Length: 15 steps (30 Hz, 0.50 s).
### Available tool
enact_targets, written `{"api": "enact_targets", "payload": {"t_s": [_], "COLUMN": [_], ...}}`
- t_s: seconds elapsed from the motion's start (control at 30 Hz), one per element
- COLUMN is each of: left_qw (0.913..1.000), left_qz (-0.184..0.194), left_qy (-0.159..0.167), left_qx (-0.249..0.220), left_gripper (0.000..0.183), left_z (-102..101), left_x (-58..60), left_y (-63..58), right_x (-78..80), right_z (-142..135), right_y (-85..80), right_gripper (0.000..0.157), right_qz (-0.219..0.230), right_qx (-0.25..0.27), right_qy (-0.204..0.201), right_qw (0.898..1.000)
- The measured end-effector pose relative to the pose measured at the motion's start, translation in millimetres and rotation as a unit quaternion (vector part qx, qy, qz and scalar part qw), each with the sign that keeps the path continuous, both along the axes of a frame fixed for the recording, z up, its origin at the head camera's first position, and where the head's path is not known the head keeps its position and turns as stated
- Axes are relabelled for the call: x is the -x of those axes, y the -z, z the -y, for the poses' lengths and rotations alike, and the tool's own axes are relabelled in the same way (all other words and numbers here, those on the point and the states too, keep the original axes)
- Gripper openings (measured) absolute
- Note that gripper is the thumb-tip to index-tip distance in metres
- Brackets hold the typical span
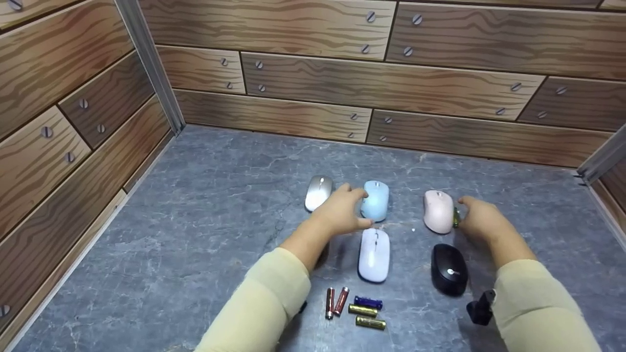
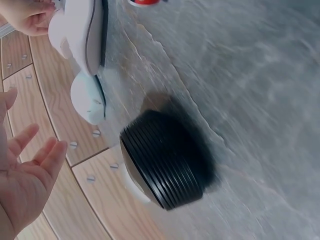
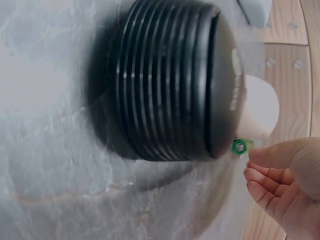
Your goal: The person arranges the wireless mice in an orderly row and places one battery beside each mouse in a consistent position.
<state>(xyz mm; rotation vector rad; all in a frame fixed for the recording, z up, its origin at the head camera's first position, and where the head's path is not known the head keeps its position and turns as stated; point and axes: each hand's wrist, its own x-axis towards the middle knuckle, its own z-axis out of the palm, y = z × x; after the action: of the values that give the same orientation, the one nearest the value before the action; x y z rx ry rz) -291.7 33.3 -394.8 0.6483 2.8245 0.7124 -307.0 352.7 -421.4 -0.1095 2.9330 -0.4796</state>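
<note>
My left hand (image 1: 342,210) is beside the light blue mouse (image 1: 375,201), its fingers spread and holding nothing in the left wrist view. The silver mouse (image 1: 319,193) lies just behind that hand, and the white mouse (image 1: 374,256) in front of it. To the right, my right hand (image 1: 484,220) is by a green battery (image 3: 241,146) that lies along the right side of the pale pink mouse (image 1: 438,212). Its thumb tip is very near the battery; whether they touch I cannot tell. The fingers are loosely bent, with nothing seen between them.
A black mouse (image 1: 449,270) lies in front of the right hand. Another dark, ribbed mouse (image 2: 165,160) is mostly hidden under my left forearm. Several batteries (image 1: 363,310), red, blue and gold, lie near the front. Wood-patterned walls (image 1: 303,73) enclose the grey surface.
</note>
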Motion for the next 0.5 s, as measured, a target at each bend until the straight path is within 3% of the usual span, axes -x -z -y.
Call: {"api": "enact_targets", "payload": {"t_s": [0.17, 0.5], "left_qw": [0.9999, 0.9993], "left_qz": [0.002, -0.006], "left_qy": [0.002, 0.013], "left_qx": [-0.010, -0.035], "left_gripper": [0.063, 0.062], "left_z": [14, 37], "left_x": [-10.0, -32.6], "left_y": [2.7, 7.4], "right_x": [-10.5, -37.7], "right_z": [10, 41], "right_y": [-12.3, -37.3], "right_gripper": [0.054, 0.046], "right_qz": [-0.047, -0.089], "right_qx": [0.015, 0.048], "right_qy": [-0.037, -0.082], "right_qw": [0.998, 0.991]}}
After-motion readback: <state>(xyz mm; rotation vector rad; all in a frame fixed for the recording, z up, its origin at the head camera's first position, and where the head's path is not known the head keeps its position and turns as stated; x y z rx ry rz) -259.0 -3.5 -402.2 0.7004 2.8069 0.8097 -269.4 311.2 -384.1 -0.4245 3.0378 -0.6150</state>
